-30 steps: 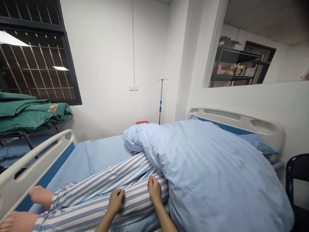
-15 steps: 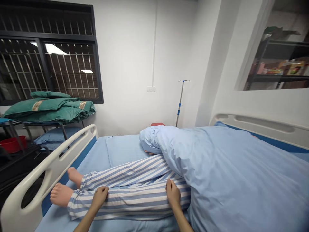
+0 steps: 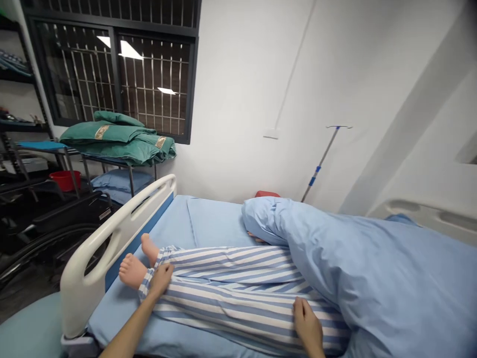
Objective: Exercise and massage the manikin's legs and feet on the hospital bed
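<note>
Blue-and-white striped trousers (image 3: 231, 303) cover the legs of a figure lying on the bed; its bare feet (image 3: 133, 271) look smooth, like a manikin's. At the nearer leg's ankle, close to the trouser cuff, my left hand (image 3: 161, 279) is closed on the striped cloth. My right hand (image 3: 308, 323), also closed, lies on the same leg near the knee, its fingers curled against the trousers and partly hidden. Just right of it, a light blue quilt (image 3: 376, 278) covers the upper body. A bit of the figure's hand shows under the quilt's far edge.
A cream footboard (image 3: 93, 248) bounds the bed on the left, with a wheelchair (image 3: 74, 223) beyond it. Green folded bedding (image 3: 122, 141) lies on a rack by the window. An IV pole (image 3: 323, 161) stands behind the bed. The headboard (image 3: 421, 214) is at the right.
My view has swung left and tilted. My left hand has moved along the leg from the lower shin to the ankle. My right hand stays near the knee.
</note>
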Available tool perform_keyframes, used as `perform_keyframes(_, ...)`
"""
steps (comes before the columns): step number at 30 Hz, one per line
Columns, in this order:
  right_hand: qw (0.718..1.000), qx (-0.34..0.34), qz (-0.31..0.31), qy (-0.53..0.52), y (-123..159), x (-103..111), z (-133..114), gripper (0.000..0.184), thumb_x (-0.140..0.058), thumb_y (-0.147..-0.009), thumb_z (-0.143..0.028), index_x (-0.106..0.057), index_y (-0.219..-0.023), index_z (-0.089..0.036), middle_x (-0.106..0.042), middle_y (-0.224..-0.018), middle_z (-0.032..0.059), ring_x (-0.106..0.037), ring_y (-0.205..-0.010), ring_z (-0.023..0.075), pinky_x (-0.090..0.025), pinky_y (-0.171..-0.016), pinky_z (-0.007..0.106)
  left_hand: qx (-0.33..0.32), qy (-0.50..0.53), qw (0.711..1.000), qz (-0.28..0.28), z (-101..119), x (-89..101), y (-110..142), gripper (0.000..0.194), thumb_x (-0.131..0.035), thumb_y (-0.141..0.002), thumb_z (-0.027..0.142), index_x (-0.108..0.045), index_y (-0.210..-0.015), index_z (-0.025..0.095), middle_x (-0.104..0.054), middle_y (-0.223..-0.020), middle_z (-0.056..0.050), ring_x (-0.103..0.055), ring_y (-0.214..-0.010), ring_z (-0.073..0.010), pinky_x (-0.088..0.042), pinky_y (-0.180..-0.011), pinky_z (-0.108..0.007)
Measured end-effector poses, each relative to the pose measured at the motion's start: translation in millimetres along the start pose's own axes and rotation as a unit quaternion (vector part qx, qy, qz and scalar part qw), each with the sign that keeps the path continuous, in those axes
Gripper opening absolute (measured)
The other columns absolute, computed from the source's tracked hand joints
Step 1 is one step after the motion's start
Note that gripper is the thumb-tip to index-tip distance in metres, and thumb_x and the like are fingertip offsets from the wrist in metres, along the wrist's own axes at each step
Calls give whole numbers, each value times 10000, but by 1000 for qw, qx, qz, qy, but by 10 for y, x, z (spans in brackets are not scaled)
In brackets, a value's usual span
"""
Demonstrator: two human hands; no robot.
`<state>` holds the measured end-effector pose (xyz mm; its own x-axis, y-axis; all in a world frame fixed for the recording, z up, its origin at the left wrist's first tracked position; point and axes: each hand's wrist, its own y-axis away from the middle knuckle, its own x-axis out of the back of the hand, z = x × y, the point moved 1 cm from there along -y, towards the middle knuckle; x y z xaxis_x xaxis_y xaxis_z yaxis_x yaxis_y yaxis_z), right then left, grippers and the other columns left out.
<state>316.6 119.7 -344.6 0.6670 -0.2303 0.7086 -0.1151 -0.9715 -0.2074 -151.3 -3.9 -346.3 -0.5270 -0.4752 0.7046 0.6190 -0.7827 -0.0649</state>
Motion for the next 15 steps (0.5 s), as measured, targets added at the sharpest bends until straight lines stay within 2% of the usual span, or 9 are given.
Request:
perform_keyframes(4,998,-28,-24,52,23,-61,-104,326,-325,-721,-525,-497,-658,-256,-624,-676,114,-545,-624,278,-375,-586,347,7,-40,999,-8,-54,-114,80,318,-381,-807,339,-644,-697,199,-695,-831,-54,-589,-819,-181,-356,-693,-260)
perform_keyframes(7,998,-25,-53,39,163,-362,-463,323,-371,-710,-537,-502,-613,-258,-590,-614,86,-514,-586,253,-374,-565,334,16,-56,998,-2,-42,-147,110,362,-351,-837,351,-672,-746,208,-704,-857,-68,-603,-849,-188,-368,-734,-281)
perform_keyframes(10,993,53,-86,-64,512,-923,-1176,358,-425,-716,-566,-515,-612,-236,-547,-579,45,-488,-578,205,-385,-577,301,26,-59,998,7,-26,-149,142,388,-341,-858,375,-687,-783,216,-707,-865,-68,-612,-871,-183,-377,-765,-287)
perform_keyframes(13,957,160,-150,-190,991,-1585,-2027,477,-398,-760,-624,-392,-516,-214,-408,-485,-5,-385,-511,143,-334,-509,262,39,-50,998,22,-25,-145,182,470,-274,-891,424,-697,-844,224,-708,-889,-76,-620,-890,-184,-389,-789,-297)
perform_keyframes(15,931,192,-195,-242,1269,-1977,-2475,505,-394,-774,-640,-403,-526,-201,-409,-482,-15,-362,-503,125,-311,-496,251,53,-44,997,37,-45,-139,190,508,-241,-903,435,-701,-858,223,-709,-878,-80,-626,-880,-179,-401,-785,-293)
